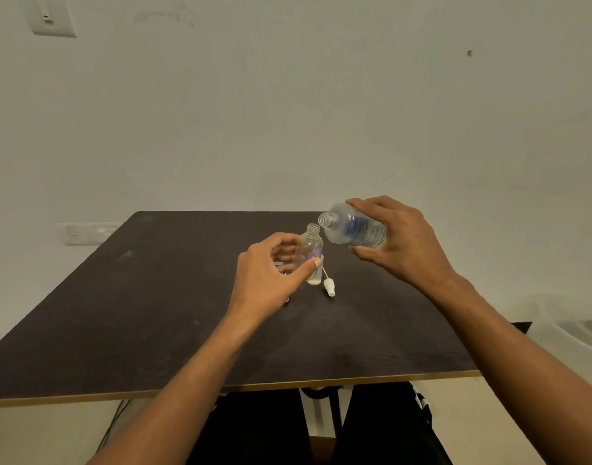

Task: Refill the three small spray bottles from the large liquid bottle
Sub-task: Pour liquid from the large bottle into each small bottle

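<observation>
A small clear spray bottle [312, 247] stands upright and uncapped on the dark table [153, 313]. My left hand [271, 273] curls around its lower body, thumb tip on its front. My right hand [402, 239] grips the large clear bottle [353, 229], which has a blue label and is tilted on its side, its open mouth just above and right of the small bottle's neck. A white spray cap with its dip tube [329, 286] lies on the table just right of the small bottle. Other small bottles are hidden behind my left hand, if present.
The table's far edge meets a plain wall. A translucent plastic bin [569, 327] sits off the table's right side. A wall socket [83, 233] is low on the wall at the left. The table's near edge runs just above my legs.
</observation>
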### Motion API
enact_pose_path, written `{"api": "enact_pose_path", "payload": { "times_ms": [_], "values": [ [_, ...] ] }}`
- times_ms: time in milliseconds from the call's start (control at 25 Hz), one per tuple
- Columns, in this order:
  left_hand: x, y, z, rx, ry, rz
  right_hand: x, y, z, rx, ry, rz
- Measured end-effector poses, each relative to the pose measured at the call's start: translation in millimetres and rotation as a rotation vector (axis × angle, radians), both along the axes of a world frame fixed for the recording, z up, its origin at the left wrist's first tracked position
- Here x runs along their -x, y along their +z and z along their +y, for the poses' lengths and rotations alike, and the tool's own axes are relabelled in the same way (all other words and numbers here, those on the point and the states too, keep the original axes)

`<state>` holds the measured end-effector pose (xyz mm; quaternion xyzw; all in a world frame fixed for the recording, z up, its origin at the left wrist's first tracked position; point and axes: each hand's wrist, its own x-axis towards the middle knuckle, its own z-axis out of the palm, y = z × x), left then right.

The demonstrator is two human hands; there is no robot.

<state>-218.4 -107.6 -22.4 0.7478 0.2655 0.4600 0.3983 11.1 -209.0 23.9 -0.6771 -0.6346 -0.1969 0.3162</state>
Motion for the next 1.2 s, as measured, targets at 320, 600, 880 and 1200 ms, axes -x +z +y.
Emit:
{"api": "enact_pose_path", "payload": {
  "times_ms": [320, 600, 880, 1200],
  "values": [
    [1.1, -1.9, 1.4, -0.012, 0.010, 0.019, 1.1, 0.0, -0.1, 0.001, 0.009, -0.019],
    [0.4, -3.0, 1.9, -0.007, 0.017, 0.029, 1.5, -0.2, 2.0, 0.012, -0.018, -0.059],
    [-0.3, -3.7, 1.6, 0.008, 0.007, 0.018, 0.2, 4.5, 2.6, 0.021, -0.040, -0.141],
    [-2.8, -3.5, 1.3, 0.020, 0.002, -0.003, 0.5, 14.8, 0.5, 0.030, -0.056, -0.217]
  ]
}}
